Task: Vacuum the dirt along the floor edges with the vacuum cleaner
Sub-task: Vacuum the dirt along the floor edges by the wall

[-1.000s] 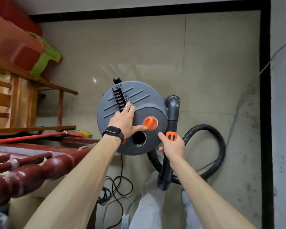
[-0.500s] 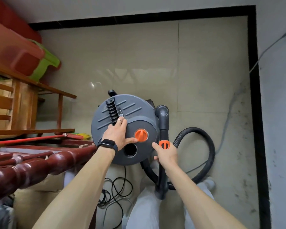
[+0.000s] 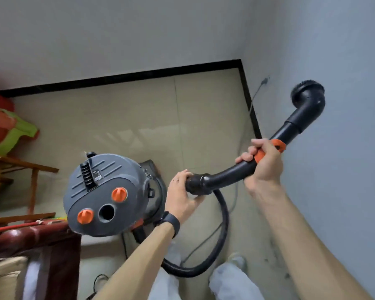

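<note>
Right hand (image 3: pixel 266 163) gripping wand (image 3: pixel 225 176), left hand (image 3: pixel 180 195) curling round hose cuff (image 3: pixel 196 185); hose (image 3: pixel 224 213) looping at feet, yanking likely tipping canister (image 3: pixel 104 191).

Beige tile floor (image 3: pixel 204 118): grey vacuum cleaner (image 3: pixel 100 191) stands on it, black hose (image 3: pixel 191 272) loop and cable (image 3: pixel 204 245) lie there, dirt (image 3: pixel 277 263) along right edge.

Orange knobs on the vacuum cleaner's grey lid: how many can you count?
2. One orange knob sits above the round hole; the other orange knob sits left of it. None seems hidden.
</note>
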Demonstrator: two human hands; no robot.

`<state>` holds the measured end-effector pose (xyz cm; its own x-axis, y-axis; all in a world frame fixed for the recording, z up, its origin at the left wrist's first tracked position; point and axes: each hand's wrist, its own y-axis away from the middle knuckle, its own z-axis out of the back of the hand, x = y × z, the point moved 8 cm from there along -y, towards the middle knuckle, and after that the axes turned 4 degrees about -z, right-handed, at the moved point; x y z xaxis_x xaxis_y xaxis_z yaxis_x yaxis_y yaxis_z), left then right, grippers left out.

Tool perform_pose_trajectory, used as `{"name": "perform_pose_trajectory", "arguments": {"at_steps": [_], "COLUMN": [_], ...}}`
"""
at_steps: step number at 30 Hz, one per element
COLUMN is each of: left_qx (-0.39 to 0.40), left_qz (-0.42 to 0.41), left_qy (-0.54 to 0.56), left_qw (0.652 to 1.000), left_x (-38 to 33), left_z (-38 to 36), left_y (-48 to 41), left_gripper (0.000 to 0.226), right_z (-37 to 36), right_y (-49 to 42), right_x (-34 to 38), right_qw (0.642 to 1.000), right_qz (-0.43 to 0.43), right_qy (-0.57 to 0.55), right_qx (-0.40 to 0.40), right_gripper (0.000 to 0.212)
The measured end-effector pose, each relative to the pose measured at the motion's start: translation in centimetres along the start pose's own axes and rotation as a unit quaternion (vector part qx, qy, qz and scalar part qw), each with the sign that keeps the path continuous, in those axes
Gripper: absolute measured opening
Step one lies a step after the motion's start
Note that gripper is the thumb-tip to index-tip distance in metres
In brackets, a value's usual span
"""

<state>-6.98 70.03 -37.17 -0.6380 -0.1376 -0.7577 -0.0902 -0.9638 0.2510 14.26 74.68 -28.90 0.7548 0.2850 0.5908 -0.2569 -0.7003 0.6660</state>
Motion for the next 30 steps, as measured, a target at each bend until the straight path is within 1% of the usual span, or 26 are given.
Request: {"name": "perform_pose_trajectory", "arguments": {"at_steps": [1, 2, 4, 7, 8, 11, 12, 14, 17, 20, 23, 26, 29, 30], "left_qx": [-0.022, -0.024, -0.016, -0.045, -0.059, -0.102, -0.111, -0.106, -0.036, 0.064, 0.174, 0.281, 0.395, 0.420], "left_qz": [0.003, -0.020, -0.102, -0.176, -0.194, -0.251, -0.258, -0.252, -0.213, -0.155, -0.100, -0.043, 0.031, 0.058], "left_qy": [0.004, -0.039, -0.148, -0.231, -0.260, -0.359, -0.375, -0.388, -0.391, -0.391, -0.363, -0.340, -0.309, -0.285], "left_qw": [1.000, 0.999, 0.984, 0.956, 0.944, 0.893, 0.883, 0.880, 0.895, 0.905, 0.910, 0.896, 0.865, 0.860], "left_x": [-2.4, -5.1, -10.3, -17.6, -19.7, -24.9, -25.8, -26.1, -22.5, -16.1, -10.4, -5.3, 0.3, 2.3], "left_z": [-0.3, -0.5, -0.7, 1.1, 2.1, 4.8, 5.2, 4.8, 1.4, -3.7, -9.6, -15.4, -20.8, -22.6], "left_y": [-1.1, -2.2, -4.2, -6.6, -7.3, -8.9, -9.2, -9.3, -8.9, -7.2, -5.2, -4.2, -4.3, -4.8], "left_gripper": [0.049, 0.040, 0.037, 0.038, 0.038, 0.038, 0.037, 0.034, 0.033, 0.030, 0.027, 0.024, 0.038, 0.040], "right_z": [0.8, 1.7, 3.2, 4.9, 5.4, 7.0, 7.5, 8.5, 11.0, 14.2, 17.4, 20.2, 22.2, 22.8], "right_y": [0.3, 0.7, 1.4, 1.5, 1.3, -0.2, -0.8, -2.2, -4.7, -7.2, -9.8, -13.0, -17.1, -18.8], "right_x": [2.9, 5.6, 10.0, 14.4, 15.1, 14.8, 14.3, 13.3, 11.4, 8.9, 6.1, 3.7, 0.7, -0.5], "right_qw": [1.000, 0.999, 0.997, 0.993, 0.993, 0.991, 0.989, 0.986, 0.988, 0.985, 0.979, 0.971, 0.957, 0.950], "right_qz": [0.010, 0.021, 0.043, 0.054, 0.042, -0.020, -0.039, -0.065, -0.094, -0.125, -0.137, -0.107, -0.077, -0.066], "right_qy": [-0.017, -0.027, -0.040, -0.091, -0.100, -0.130, -0.145, -0.153, -0.116, -0.060, 0.024, 0.110, 0.209, 0.244], "right_qx": [0.012, 0.025, 0.043, 0.051, 0.045, 0.024, 0.018, 0.004, -0.040, -0.099, -0.152, -0.183, -0.185, -0.186], "right_gripper": [0.029, 0.028, 0.026, 0.026, 0.029, 0.040, 0.042, 0.043, 0.042, 0.029, 0.021, 0.018, 0.016, 0.016]}}
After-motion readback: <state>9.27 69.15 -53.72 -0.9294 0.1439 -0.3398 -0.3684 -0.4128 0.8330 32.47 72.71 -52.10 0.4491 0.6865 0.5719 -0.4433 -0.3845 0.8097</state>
